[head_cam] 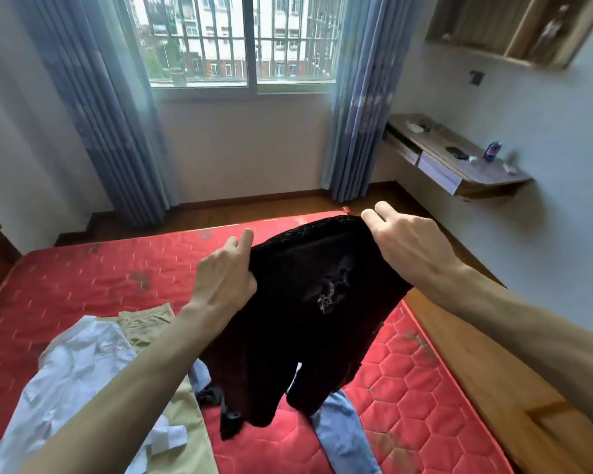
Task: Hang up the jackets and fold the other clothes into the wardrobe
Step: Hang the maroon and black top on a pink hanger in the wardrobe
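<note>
Above quilted red mattress (100, 268), left hand (225, 278), right hand (408, 248) grip fuzzy black garment (308, 302)

A black garment (305, 302) with a small pale print hangs in mid-frame, held up by its top edge. At lower left on the red mattress (100, 268) lie a white shirt (72, 378) over khaki trousers (144, 323); light-blue jeans (343, 436) lie at lower centre.

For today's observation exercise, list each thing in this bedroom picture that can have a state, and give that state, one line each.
Black garment: held up, hanging unfolded.
Left hand: grips the garment's top edge.
Right hand: grips the other top corner.
White shirt: crumpled on the mattress.
Khaki garment: lying unfolded.
Blue garment: lying unfolded.
Curtains: drawn open.
Desk drawer: closed.
</note>
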`<state>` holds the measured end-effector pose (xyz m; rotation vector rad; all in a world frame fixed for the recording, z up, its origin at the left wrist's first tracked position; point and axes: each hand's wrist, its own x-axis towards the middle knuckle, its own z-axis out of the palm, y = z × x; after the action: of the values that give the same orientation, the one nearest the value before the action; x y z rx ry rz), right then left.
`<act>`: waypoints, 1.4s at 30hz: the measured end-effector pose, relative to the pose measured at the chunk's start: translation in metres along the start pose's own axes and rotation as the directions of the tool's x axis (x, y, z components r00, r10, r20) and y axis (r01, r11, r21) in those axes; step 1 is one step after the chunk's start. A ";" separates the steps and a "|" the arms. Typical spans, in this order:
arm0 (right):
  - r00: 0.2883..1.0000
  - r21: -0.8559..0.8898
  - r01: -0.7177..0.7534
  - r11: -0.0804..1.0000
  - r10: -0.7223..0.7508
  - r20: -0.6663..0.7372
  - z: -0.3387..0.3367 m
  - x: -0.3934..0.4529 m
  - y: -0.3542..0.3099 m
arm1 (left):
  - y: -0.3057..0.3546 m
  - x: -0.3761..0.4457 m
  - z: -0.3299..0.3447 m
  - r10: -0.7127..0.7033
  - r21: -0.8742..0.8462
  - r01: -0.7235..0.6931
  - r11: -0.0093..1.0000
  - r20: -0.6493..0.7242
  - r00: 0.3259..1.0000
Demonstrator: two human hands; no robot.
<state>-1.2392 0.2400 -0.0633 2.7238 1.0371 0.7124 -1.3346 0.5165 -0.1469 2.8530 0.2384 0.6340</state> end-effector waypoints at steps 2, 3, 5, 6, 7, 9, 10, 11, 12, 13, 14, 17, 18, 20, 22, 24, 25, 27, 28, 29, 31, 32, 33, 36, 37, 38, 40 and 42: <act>0.996 0.090 -0.092 0.992 0.093 -0.014 -0.007 -0.004 0.004 | 0.000 0.001 -0.002 0.115 -0.075 -0.110 0.991 0.065 0.991; 0.990 0.142 -0.133 0.981 0.137 -0.020 -0.012 -0.006 0.005 | 0.000 -0.001 -0.002 0.179 -0.128 -0.166 0.978 0.099 0.979; 0.975 0.229 -0.203 0.952 0.218 -0.038 -0.021 -0.010 0.006 | 0.001 -0.007 0.002 0.287 -0.260 -0.242 0.935 0.150 0.946; 0.969 0.246 -0.223 0.943 0.242 -0.048 -0.026 -0.011 0.005 | 0.002 -0.009 0.006 0.314 -0.333 -0.246 0.910 0.167 0.935; 0.964 0.248 -0.239 0.939 0.260 -0.054 -0.030 -0.014 0.004 | 0.002 -0.011 0.011 0.331 -0.400 -0.238 0.885 0.182 0.926; 0.953 0.236 -0.281 0.930 0.299 -0.044 -0.039 -0.021 0.002 | 0.002 -0.014 0.022 0.367 -0.490 -0.225 0.842 0.215 0.905; 0.947 0.226 -0.304 0.926 0.319 -0.032 -0.043 -0.026 0.002 | 0.003 -0.015 0.028 0.393 -0.517 -0.231 0.824 0.228 0.891; 0.941 0.219 -0.324 0.920 0.337 -0.021 -0.046 -0.032 0.002 | 0.004 -0.016 0.034 0.422 -0.542 -0.244 0.805 0.233 0.876; 0.934 0.216 -0.346 0.913 0.357 -0.014 -0.048 -0.039 0.003 | 0.007 -0.018 0.039 0.452 -0.562 -0.261 0.785 0.233 0.861; 0.924 0.215 -0.371 0.903 0.382 -0.008 -0.050 -0.046 0.005 | 0.011 -0.019 0.044 0.482 -0.578 -0.282 0.766 0.225 0.847; 0.912 0.216 -0.398 0.892 0.409 -0.006 -0.053 -0.054 0.006 | 0.017 -0.020 0.049 0.508 -0.590 -0.304 0.748 0.213 0.835; 0.879 0.207 -0.460 0.863 0.476 -0.029 -0.060 -0.079 0.009 | 0.042 -0.028 0.061 0.547 -0.626 -0.340 0.702 0.168 0.820; 0.870 0.200 -0.475 0.857 0.491 -0.037 -0.063 -0.087 0.010 | 0.052 -0.033 0.064 0.547 -0.635 -0.339 0.694 0.159 0.822; 0.852 0.188 -0.506 0.842 0.522 -0.047 -0.071 -0.106 0.013 | 0.072 -0.042 0.070 0.518 -0.633 -0.324 0.703 0.144 0.843; 0.832 0.164 -0.535 0.829 0.550 -0.063 -0.079 -0.127 0.016 | 0.093 -0.050 0.073 0.470 -0.600 -0.309 0.738 0.129 0.873; 0.820 0.122 -0.555 0.823 0.566 -0.083 -0.086 -0.150 0.018 | 0.116 -0.053 0.070 0.420 -0.558 -0.309 0.770 0.079 0.904; 0.813 0.104 -0.567 0.817 0.575 -0.089 -0.089 -0.163 0.020 | 0.128 -0.052 0.067 0.402 -0.546 -0.312 0.778 0.051 0.914; 0.793 0.076 -0.597 0.798 0.602 -0.093 -0.098 -0.189 0.026 | 0.152 -0.051 0.060 0.419 -0.555 -0.332 0.763 0.033 0.908; 0.780 0.067 -0.615 0.786 0.618 -0.099 -0.104 -0.202 0.030 | 0.164 -0.051 0.056 0.459 -0.565 -0.356 0.744 0.045 0.887; 0.764 0.062 -0.634 0.771 0.637 -0.107 -0.110 -0.215 0.036 | 0.176 -0.052 0.053 0.507 -0.571 -0.389 0.723 0.056 0.860; 0.734 0.060 -0.668 0.742 0.670 -0.111 -0.124 -0.243 0.047 | 0.200 -0.056 0.046 0.567 -0.572 -0.439 0.693 0.055 0.822; 0.722 0.053 -0.681 0.730 0.682 -0.113 -0.131 -0.257 0.051 | 0.212 -0.058 0.043 0.574 -0.569 -0.451 0.688 0.046 0.818; 0.713 0.039 -0.693 0.720 0.692 -0.116 -0.137 -0.272 0.054 | 0.226 -0.059 0.039 0.575 -0.562 -0.461 0.686 0.032 0.817; 0.699 -0.044 -0.713 0.699 0.707 -0.105 -0.157 -0.319 0.063 | 0.269 -0.064 0.022 0.593 -0.502 -0.531 0.682 -0.045 0.804; 0.705 -0.082 -0.710 0.700 0.704 -0.087 -0.164 -0.336 0.066 | 0.284 -0.065 0.015 0.610 -0.470 -0.567 0.676 -0.075 0.789; 0.716 -0.128 -0.696 0.706 0.695 -0.062 -0.171 -0.354 0.068 | 0.298 -0.066 0.007 0.633 -0.440 -0.608 0.661 -0.110 0.767; 0.742 -0.215 -0.659 0.720 0.670 -0.027 -0.186 -0.388 0.072 | 0.327 -0.070 -0.006 0.681 -0.407 -0.682 0.607 -0.176 0.711; 0.729 -0.238 -0.671 0.702 0.683 -0.042 -0.202 -0.417 0.075 | 0.354 -0.079 -0.017 0.715 -0.416 -0.719 0.557 -0.201 0.670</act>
<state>-1.5626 -0.0985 -0.0224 2.8444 -0.1319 0.7800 -1.3726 0.1614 -0.0796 2.3627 -1.0221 0.7018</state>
